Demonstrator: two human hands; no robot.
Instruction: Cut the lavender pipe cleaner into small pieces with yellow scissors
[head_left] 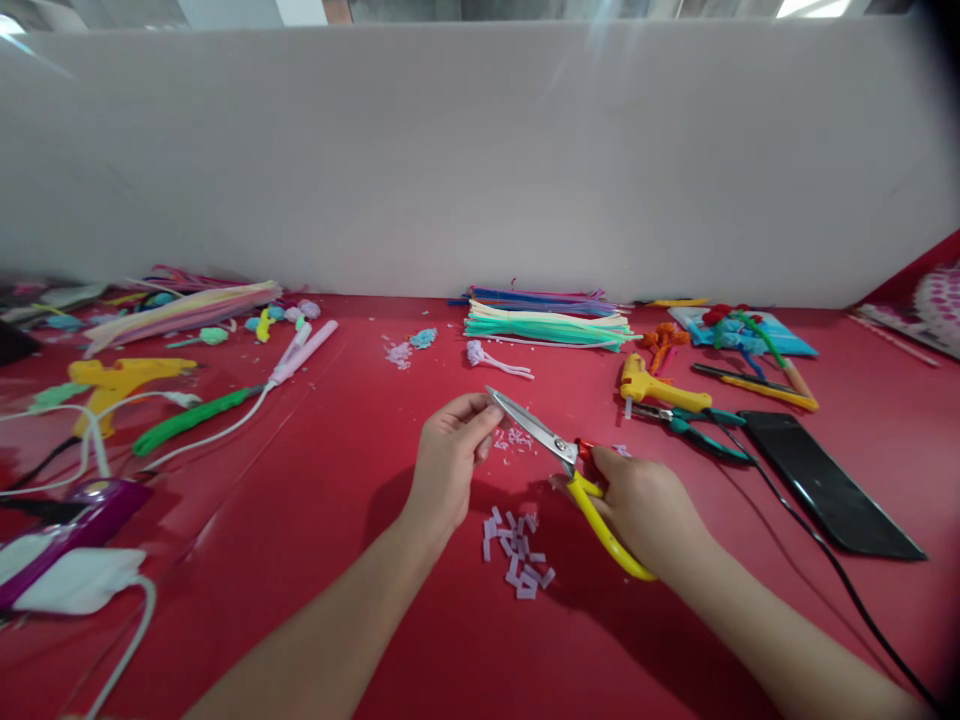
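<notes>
A pair of scissors [561,447] with yellow and red handles is held over the red surface [330,510], between the two hands, its blades looking nearly together and angled toward the left. The handles are gripped by the right hand [651,505], clamped around them. At the blade tips, thumb and fingers of the left hand [454,440] are pinched together; whether anything thin is held between them cannot be told. For clean cutting, the left fingertips are best kept behind the line of the blades, and short snips made near the tips. Fine scraps [514,440] are scattered just beyond the hands, and cut lavender pieces [519,540] are heaped nearer; cutting is best done above the scraps, so that the two sorts are kept apart. Farther out, a knotted lavender piece [475,352], bundled pipe cleaners [547,325], pliers [701,430] and a black phone [825,485] are seen.
</notes>
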